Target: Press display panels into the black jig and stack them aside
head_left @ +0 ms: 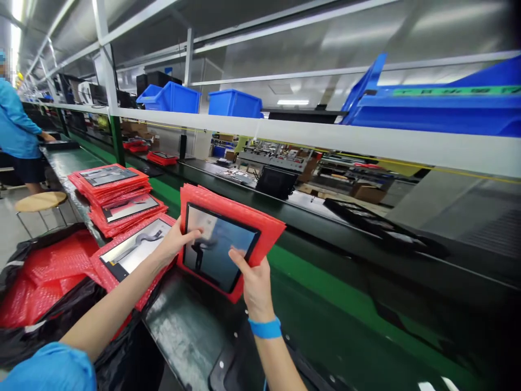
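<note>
Both my hands hold up a stack of red bubble-wrap bags (pixel 260 231) with a glossy, black-bordered screen panel (pixel 222 247) lying on its face. My left hand (pixel 179 239) grips the left edge, its thumb resting on the panel. Gripping the lower right edge, my right hand (pixel 256 277) also lays its thumb on the panel; a blue band circles that wrist. The fingers behind the stack are hidden. By my left forearm lies another panel (pixel 140 244) on red bubble wrap, partly covered by the arm.
Piled red bags with panels (pixel 109 187) stand on the bench at left. A black bag (pixel 24 255) full of red bubble wrap sits below. Blue bins (pixel 234 103) line the shelf overhead. A co-worker (pixel 16 119) stands at far left near a round stool (pixel 40 201).
</note>
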`<state>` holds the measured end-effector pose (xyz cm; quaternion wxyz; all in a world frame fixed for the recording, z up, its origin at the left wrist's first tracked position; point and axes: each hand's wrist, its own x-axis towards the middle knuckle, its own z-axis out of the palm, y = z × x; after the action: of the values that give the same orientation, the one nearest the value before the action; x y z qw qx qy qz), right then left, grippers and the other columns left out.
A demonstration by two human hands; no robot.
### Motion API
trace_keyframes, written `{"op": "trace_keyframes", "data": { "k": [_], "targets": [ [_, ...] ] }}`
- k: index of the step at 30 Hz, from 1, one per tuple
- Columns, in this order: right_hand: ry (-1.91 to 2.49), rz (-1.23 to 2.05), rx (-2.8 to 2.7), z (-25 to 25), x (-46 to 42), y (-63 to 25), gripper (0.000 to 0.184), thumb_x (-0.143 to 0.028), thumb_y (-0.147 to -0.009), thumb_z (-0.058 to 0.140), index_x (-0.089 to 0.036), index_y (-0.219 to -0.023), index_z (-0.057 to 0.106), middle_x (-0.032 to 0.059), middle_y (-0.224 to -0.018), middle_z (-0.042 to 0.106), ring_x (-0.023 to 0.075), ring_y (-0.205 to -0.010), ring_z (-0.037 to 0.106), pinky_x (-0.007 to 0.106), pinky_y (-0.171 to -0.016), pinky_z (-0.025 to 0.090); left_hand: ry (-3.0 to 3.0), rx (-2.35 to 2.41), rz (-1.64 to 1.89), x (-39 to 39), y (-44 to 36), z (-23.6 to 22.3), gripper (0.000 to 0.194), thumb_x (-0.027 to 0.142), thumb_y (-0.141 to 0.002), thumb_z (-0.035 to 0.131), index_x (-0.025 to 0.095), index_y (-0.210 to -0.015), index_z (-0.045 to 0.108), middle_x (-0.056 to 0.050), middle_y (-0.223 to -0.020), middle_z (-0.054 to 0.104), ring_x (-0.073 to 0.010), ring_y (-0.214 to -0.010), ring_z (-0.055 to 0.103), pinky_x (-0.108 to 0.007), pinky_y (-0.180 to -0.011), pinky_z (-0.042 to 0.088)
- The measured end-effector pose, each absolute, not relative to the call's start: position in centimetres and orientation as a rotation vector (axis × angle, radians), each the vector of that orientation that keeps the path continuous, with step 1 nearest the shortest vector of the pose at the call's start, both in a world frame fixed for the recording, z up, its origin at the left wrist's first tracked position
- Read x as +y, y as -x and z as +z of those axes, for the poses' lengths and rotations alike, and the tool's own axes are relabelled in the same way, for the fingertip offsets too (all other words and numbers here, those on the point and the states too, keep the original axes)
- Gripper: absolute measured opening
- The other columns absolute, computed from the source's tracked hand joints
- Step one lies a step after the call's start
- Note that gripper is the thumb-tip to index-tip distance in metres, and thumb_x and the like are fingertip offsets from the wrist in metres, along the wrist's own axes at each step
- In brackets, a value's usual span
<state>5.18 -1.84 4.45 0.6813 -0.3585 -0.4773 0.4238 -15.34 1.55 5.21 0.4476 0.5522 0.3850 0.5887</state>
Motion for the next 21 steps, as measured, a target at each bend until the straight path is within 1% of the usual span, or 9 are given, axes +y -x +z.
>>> {"op": "trace_keyframes", "data": {
  "k": [2, 4, 8, 10, 12, 14, 16, 19, 21],
  "targets": [
    [0.819, 0.994, -1.121, 4.3, -1.5, -5.4, 0.043, -0.038, -0.065, 0.087, -0.019, -0.099, 0.07, 0.0063, -0.097, 0.074, 0.0267, -0.095, 0.068, 0.044, -0.096, 0.049, -1.348, 0.93, 1.537, 1.8, 15.5, 5.8, 0.065, 0.052, -0.066, 0.082, 0.017, -0.116, 0.059, -0.01, -0.109, 0.072, -0.0288, -0.106, 0.067, -0.039, -0.095, 0.05],
    [0.837, 1.02, -1.123, 3.6, -1.2, -5.5, 0.042, -0.039, -0.064, 0.087, -0.018, -0.096, 0.07, 0.0068, -0.095, 0.074, 0.0278, -0.093, 0.068, 0.046, -0.095, 0.05, -1.339, 0.921, 1.596, 2.1, 15.8, 6.2, 0.058, 0.052, -0.067, 0.081, 0.017, -0.109, 0.063, -0.009, -0.106, 0.072, -0.0274, -0.105, 0.066, -0.037, -0.095, 0.049],
    [0.868, 1.032, -1.123, 3.0, -0.8, -6.0, 0.049, -0.038, -0.064, 0.088, -0.02, -0.104, 0.067, 0.0061, -0.097, 0.074, 0.0291, -0.096, 0.069, 0.049, -0.097, 0.049, -1.379, 0.889, 1.599, 2.8, 16.0, 7.7, 0.05, 0.05, -0.067, 0.081, 0.016, -0.101, 0.068, -0.008, -0.108, 0.072, -0.0252, -0.104, 0.065, -0.035, -0.095, 0.048],
    [0.867, 1.026, -1.129, 3.5, -0.7, -6.5, 0.06, -0.036, -0.062, 0.089, -0.022, -0.114, 0.063, 0.0054, -0.106, 0.073, 0.0293, -0.102, 0.068, 0.049, -0.099, 0.048, -1.433, 0.861, 1.529, 3.2, 15.9, 9.0, 0.047, 0.047, -0.067, 0.082, 0.016, -0.099, 0.071, -0.008, -0.103, 0.074, -0.025, -0.1, 0.066, -0.036, -0.094, 0.048],
    [0.862, 1.015, -1.146, 4.3, -0.5, -6.9, 0.068, -0.034, -0.06, 0.091, -0.024, -0.12, 0.06, 0.0052, -0.109, 0.072, 0.0296, -0.103, 0.068, 0.05, -0.1, 0.048, -1.503, 0.831, 1.435, 3.5, 15.8, 10.2, 0.042, 0.044, -0.066, 0.083, 0.015, -0.095, 0.073, -0.007, -0.095, 0.074, -0.0252, -0.096, 0.067, -0.036, -0.092, 0.049],
    [0.857, 1.007, -1.166, 4.7, -0.4, -7.0, 0.068, -0.034, -0.06, 0.091, -0.022, -0.119, 0.059, 0.0059, -0.105, 0.073, 0.0302, -0.1, 0.069, 0.051, -0.1, 0.048, -1.58, 0.806, 1.356, 3.5, 15.8, 11.3, 0.035, 0.04, -0.065, 0.085, 0.014, -0.086, 0.075, -0.006, -0.085, 0.073, -0.0244, -0.089, 0.067, -0.035, -0.086, 0.051],
    [0.852, 0.999, -1.17, 4.7, -0.3, -6.8, 0.065, -0.035, -0.061, 0.091, -0.021, -0.116, 0.059, 0.0063, -0.098, 0.074, 0.0311, -0.099, 0.07, 0.051, -0.1, 0.048, -1.649, 0.789, 1.333, 3.5, 15.9, 12.1, 0.028, 0.035, -0.062, 0.087, 0.015, -0.077, 0.075, -0.004, -0.079, 0.069, -0.0212, -0.082, 0.065, -0.031, -0.081, 0.05],
    [0.847, 0.975, -1.139, 4.1, -0.3, -6.2, 0.067, -0.037, -0.06, 0.091, -0.02, -0.116, 0.057, 0.0049, -0.09, 0.074, 0.0318, -0.098, 0.07, 0.051, -0.098, 0.049, -1.69, 0.762, 1.408, 3.4, 15.5, 12.6, 0.024, 0.03, -0.058, 0.089, 0.015, -0.069, 0.074, -0.002, -0.078, 0.066, -0.0172, -0.079, 0.063, -0.027, -0.079, 0.048],
    [0.848, 0.955, -1.11, 3.6, -0.5, -5.8, 0.071, -0.039, -0.059, 0.091, -0.02, -0.117, 0.054, 0.0036, -0.088, 0.073, 0.0311, -0.096, 0.071, 0.049, -0.097, 0.049, -1.656, 0.736, 1.475, 3.4, 15.1, 12.5, 0.027, 0.031, -0.056, 0.09, 0.014, -0.07, 0.074, -0.002, -0.079, 0.067, -0.0174, -0.08, 0.063, -0.026, -0.078, 0.048]
  ]
}}
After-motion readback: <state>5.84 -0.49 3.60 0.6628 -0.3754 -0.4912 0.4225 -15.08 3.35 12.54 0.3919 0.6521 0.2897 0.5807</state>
